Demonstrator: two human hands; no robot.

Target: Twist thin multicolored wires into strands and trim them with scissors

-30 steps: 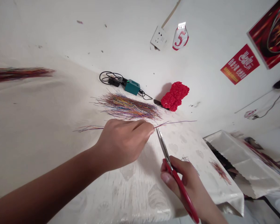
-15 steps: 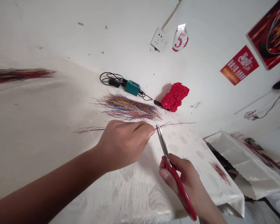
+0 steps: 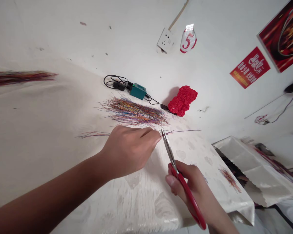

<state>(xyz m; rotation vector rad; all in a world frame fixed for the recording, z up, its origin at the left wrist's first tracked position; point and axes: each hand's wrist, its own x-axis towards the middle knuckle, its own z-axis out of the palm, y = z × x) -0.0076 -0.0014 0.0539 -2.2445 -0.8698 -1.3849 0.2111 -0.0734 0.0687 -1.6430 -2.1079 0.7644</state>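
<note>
"Holding what?"
"At centre, your left hand (image 3: 132, 151) pinches thin wires (image 3: 101, 133); your right hand (image 3: 197, 183) grips scissors (image 3: 187, 192)."
"Around you?"
"Patterned tablecloth (image 3: 141, 203) below, white wall (image 3: 136, 39) above, perhaps another table (image 3: 254, 169) at right."

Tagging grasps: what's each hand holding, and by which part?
Left hand: a few thin coloured strands, gripped partway along, ends out both sides. Right hand: scissors, held by the red handles.

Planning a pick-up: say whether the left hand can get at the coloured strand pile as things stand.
Likely yes: the strand pile lies just beyond the left hand, nothing visible between, though that hand is closed on a thin bundle and might have to release it.
</note>
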